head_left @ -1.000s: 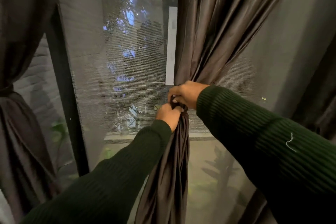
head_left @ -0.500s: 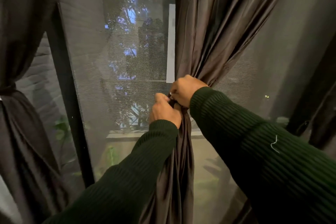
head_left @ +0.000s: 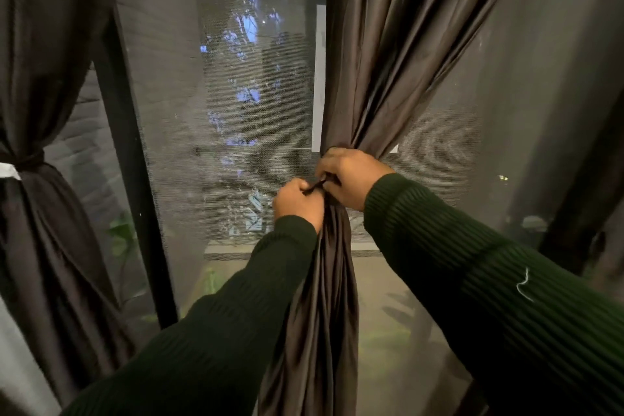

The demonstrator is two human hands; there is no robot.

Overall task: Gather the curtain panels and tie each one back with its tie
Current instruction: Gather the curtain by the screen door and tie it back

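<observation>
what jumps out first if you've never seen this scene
Two hands meet at centre: the left hand and right hand pull a thin dark tie around a gathered brown curtain panel. At far left, another curtain panel is already cinched, and a mesh window screen fills the space between.

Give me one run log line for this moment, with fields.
step: tying middle curtain panel | left hand: pinching tie | right hand: gripping tie at gather | left curtain panel: already tied
</observation>
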